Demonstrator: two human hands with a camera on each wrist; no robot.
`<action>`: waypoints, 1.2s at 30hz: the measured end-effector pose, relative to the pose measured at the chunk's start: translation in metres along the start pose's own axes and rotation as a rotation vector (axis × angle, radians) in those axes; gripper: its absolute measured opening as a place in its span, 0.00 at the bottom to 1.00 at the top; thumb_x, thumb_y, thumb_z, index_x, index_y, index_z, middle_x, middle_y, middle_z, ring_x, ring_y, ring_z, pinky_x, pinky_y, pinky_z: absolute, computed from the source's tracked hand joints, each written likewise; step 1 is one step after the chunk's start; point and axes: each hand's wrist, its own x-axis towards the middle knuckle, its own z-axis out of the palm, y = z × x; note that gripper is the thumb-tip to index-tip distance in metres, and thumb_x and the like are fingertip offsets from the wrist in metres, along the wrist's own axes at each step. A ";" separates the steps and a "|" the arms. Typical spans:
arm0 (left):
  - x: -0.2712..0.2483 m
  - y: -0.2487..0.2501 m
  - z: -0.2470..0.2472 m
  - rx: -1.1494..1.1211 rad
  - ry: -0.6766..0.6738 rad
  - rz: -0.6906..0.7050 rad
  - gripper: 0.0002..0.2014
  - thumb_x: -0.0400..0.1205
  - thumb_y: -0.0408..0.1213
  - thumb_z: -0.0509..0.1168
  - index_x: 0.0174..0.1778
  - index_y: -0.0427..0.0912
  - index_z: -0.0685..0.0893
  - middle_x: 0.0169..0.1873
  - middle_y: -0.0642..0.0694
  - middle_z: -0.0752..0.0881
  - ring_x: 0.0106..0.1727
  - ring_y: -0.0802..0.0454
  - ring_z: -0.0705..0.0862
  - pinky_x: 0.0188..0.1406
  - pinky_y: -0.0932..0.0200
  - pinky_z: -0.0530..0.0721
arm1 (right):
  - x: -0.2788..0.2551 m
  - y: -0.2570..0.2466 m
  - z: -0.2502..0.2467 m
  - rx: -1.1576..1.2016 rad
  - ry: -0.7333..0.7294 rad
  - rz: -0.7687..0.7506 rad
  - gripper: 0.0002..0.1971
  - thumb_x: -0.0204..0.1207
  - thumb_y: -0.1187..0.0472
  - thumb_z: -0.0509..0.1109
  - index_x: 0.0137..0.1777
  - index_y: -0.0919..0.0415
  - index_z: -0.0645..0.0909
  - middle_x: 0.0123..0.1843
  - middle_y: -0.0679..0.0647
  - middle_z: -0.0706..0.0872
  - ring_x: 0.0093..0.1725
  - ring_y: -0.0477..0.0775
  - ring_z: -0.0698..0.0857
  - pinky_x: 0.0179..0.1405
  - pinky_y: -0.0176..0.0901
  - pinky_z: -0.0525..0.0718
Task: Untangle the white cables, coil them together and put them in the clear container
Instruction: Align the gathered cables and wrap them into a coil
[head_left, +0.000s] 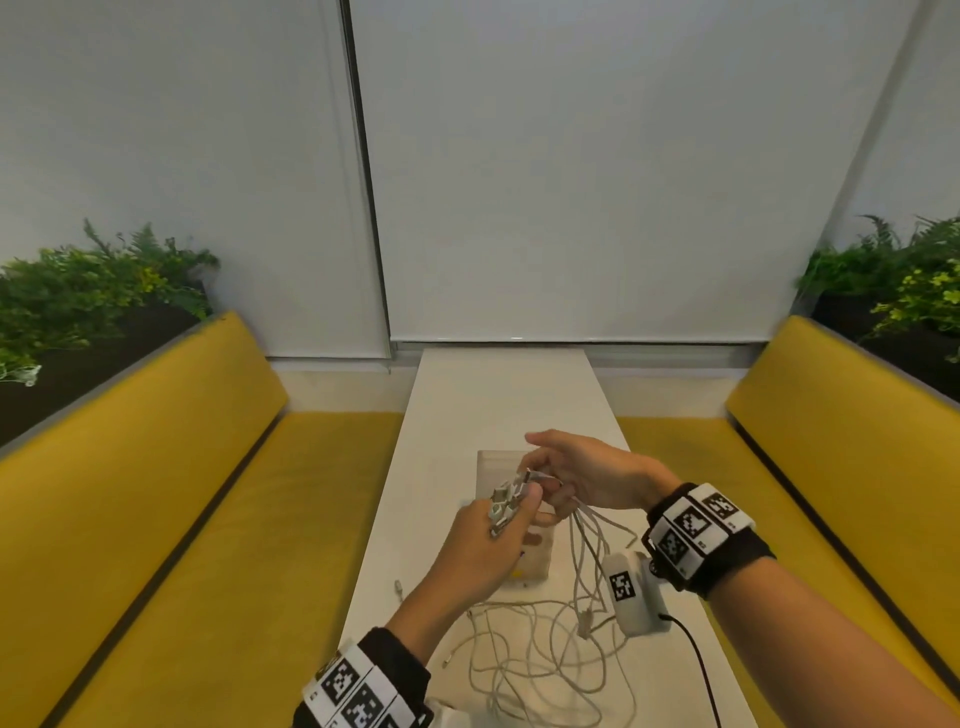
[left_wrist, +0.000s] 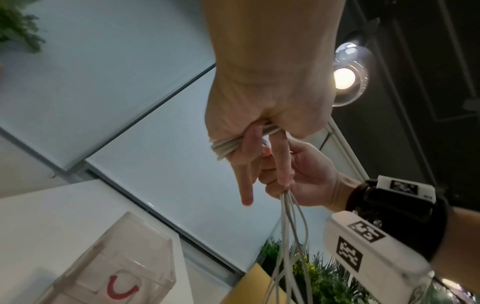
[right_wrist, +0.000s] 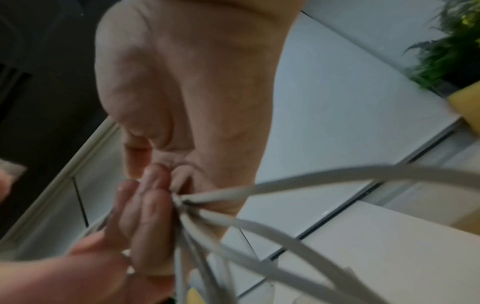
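Observation:
Several white cables (head_left: 545, 660) lie in a loose tangle on the white table (head_left: 498, 389) near its front edge. My left hand (head_left: 511, 512) grips their bunched connector ends above the table; in the left wrist view the strands (left_wrist: 224, 147) pass through its curled fingers (left_wrist: 246, 176). Just to the right, my right hand (head_left: 545, 483) pinches the same strands, which fan downward (right_wrist: 259, 226) from its fingers (right_wrist: 155, 174). The clear container (head_left: 493, 462) stands on the table behind and under both hands; it shows a red mark (left_wrist: 122, 290).
Yellow benches (head_left: 182, 519) (head_left: 831, 467) flank the narrow table, with green plants (head_left: 104, 291) behind them. A loose connector (head_left: 399, 587) lies left of the tangle. The right wrist camera (head_left: 634, 592) trails a black cord over the table's right side.

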 end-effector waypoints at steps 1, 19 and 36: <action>0.002 -0.003 0.000 0.001 0.038 -0.003 0.20 0.87 0.59 0.58 0.50 0.53 0.93 0.42 0.48 0.95 0.42 0.51 0.93 0.46 0.55 0.88 | 0.000 0.000 -0.001 0.016 0.006 -0.002 0.18 0.85 0.51 0.54 0.42 0.61 0.77 0.33 0.52 0.69 0.29 0.49 0.61 0.27 0.37 0.64; 0.026 0.006 -0.007 -0.508 0.186 -0.262 0.31 0.84 0.70 0.48 0.29 0.64 0.91 0.20 0.47 0.70 0.21 0.56 0.67 0.22 0.60 0.59 | 0.009 -0.002 0.063 -0.364 0.318 -0.286 0.06 0.87 0.63 0.58 0.53 0.66 0.73 0.41 0.75 0.86 0.36 0.61 0.86 0.42 0.54 0.87; 0.053 0.009 -0.028 -0.687 0.198 -0.104 0.37 0.82 0.45 0.72 0.84 0.67 0.62 0.71 0.55 0.78 0.64 0.60 0.79 0.55 0.60 0.81 | 0.019 0.028 0.092 -0.646 0.444 -0.571 0.15 0.89 0.61 0.52 0.74 0.57 0.61 0.51 0.41 0.82 0.47 0.37 0.85 0.45 0.36 0.84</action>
